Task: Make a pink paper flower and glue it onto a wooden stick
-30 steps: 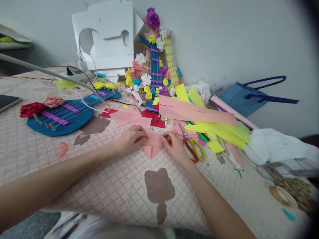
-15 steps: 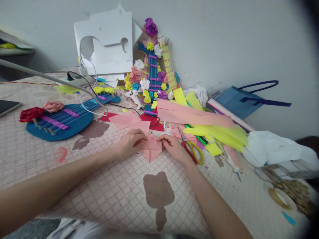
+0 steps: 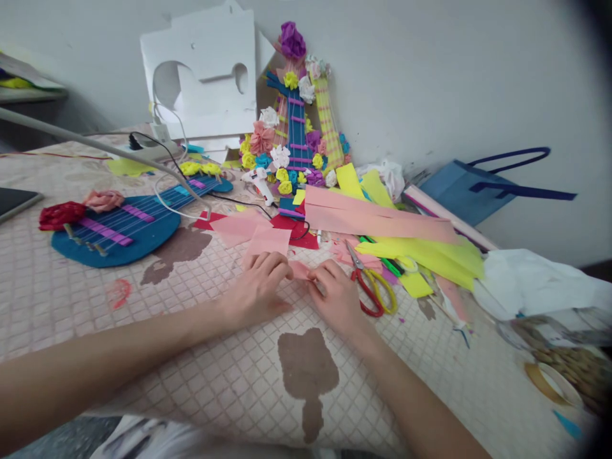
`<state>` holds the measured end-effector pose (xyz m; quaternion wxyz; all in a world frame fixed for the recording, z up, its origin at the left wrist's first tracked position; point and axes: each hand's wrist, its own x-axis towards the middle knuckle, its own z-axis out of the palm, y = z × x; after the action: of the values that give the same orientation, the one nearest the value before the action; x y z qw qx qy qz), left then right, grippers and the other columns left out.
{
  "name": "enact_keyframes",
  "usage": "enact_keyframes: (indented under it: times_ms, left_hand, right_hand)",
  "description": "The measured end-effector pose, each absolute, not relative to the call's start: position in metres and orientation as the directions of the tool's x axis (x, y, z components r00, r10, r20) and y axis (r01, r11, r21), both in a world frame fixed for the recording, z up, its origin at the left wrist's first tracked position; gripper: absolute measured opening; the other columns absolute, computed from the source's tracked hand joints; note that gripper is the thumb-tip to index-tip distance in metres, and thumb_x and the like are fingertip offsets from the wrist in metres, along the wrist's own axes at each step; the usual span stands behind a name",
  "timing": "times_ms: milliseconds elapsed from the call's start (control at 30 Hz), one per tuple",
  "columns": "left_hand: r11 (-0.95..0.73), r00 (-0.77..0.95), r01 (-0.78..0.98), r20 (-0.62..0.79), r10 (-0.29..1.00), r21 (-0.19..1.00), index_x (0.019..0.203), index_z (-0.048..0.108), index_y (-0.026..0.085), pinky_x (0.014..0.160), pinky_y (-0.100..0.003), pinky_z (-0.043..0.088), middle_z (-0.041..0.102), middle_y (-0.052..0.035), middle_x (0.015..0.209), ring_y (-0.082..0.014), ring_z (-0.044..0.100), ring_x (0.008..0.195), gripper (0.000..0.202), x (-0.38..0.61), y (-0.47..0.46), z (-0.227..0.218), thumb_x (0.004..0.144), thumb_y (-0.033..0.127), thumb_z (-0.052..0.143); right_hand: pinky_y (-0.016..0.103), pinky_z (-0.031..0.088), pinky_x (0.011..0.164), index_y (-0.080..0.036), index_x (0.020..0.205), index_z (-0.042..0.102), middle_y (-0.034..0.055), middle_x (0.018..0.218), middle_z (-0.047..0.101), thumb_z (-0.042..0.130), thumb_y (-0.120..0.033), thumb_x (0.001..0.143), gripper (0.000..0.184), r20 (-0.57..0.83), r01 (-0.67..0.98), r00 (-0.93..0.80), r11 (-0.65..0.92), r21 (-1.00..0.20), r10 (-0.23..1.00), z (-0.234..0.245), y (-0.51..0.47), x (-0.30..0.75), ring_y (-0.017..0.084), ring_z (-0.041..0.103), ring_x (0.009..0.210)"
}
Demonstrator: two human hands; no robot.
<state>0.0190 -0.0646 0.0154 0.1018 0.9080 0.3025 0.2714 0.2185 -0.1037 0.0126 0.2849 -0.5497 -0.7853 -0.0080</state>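
With bare right hand point(image 3: 335, 298) drawn together at thumb and fingertips, pinches, in the head view, the right end of a small, narrow piece of thin pink paper point(image 3: 299, 270). With bare left hand point(image 3: 258, 287), rests curled fingers against the left end, with thumb spread away on the near side; cannot tell whether gripping or merely pressing, with contact hidden under the fingers. Has the paper between both hands, on or just above the quilted beige tablecloth point(image 3: 229, 382), probably held at both ends to steady so light a sheet. Just beyond the left hand, has a flat pale pink sheet point(image 3: 269, 241), likely laid there for easy reach. To the right, has steel scissors with red and yellow handles point(image 3: 361, 266) lying just beside the right hand, apparently parked close but out of the way. Farther off, has long salmon-pink paper strips point(image 3: 373, 213) and a white glue gun point(image 3: 259, 183), presumably set back to free the working spot. To the left, well apart, has a blue guitar-shaped cutout point(image 3: 153, 236) strung with pale threads.
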Motion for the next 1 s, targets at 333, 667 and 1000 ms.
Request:
enact_keyframes:
  times_ms: [333, 667, 1000]
  left_hand:
    - [-0.794, 0.675, 0.516, 0.417, 0.609, 0.323, 0.094, 0.051, 0.018, 0.079, -0.033, 0.032, 0.058, -0.0041, 0.099, -0.0202, 0.051, 0.094, 0.017, 0.01, -0.05, 0.014, 0.079, 0.013, 0.058]
    - [-0.821, 0.784, 0.457, 0.281, 0.554, 0.342, 0.075, 0.058, 0.017, 0.077, -0.032, 0.03, 0.061, -0.0008, 0.083, -0.0154, 0.054, 0.081, 0.013, 0.002, -0.044, 0.018, 0.084, 0.013, 0.049]
    - [-0.755, 0.723, 0.498, 0.276, 0.633, 0.427, 0.078, 0.058, 0.018, 0.075, -0.031, 0.036, 0.059, -0.0021, 0.085, -0.018, 0.055, 0.083, 0.005, 0.006, -0.052, 0.016, 0.076, 0.013, 0.056]
  right_hand:
    - [0.026, 0.043, 0.06, -0.021, 0.092, 0.051, 0.0036, 0.095, 0.057, 0.053, -0.017, 0.084, 0.01, 0.207, 0.863, -0.38, 0.426, -0.272, 0.902, 0.021, -0.113, 0.214, 0.017, 0.057, 0.081]
    - [0.026, 0.046, 0.069, -0.021, 0.088, 0.052, 0.0015, 0.093, 0.054, 0.053, -0.014, 0.082, 0.009, 0.158, 0.797, -0.387, 0.416, -0.439, 0.908, 0.016, -0.106, 0.225, 0.014, 0.055, 0.083]
    - [0.025, 0.042, 0.067, -0.021, 0.084, 0.057, 0.0008, 0.088, 0.056, 0.052, -0.015, 0.084, 0.007, 0.175, 0.747, -0.392, 0.423, -0.512, 0.903, 0.016, -0.103, 0.23, 0.014, 0.055, 0.081]
